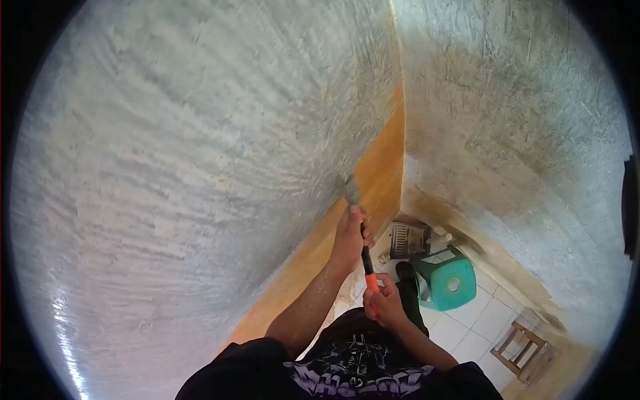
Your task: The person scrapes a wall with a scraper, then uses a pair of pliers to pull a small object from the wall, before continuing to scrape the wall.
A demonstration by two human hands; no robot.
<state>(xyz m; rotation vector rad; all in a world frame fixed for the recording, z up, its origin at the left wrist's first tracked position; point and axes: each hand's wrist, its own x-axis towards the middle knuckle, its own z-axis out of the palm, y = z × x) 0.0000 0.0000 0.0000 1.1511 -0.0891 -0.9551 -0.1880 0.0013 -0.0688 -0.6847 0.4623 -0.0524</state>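
Observation:
My left hand (349, 241) is closed round the upper, black part of a long-handled scraper (368, 262), just below its grey head. Lower down, my right hand (387, 305) grips the orange end of the same handle. The scraper's head is up against the wall (220, 153) on the left, where rough grey surface meets an orange-painted band (380, 160). Its exact blade shape is blurred. Pale dust speckles my left forearm.
A second rough wall (507, 113) meets the first at a corner on the right. On the white tiled floor (470, 313) stand a green plastic stool (457, 283), a small wooden stool (520, 350) and a dark slatted object (409, 240) near the corner.

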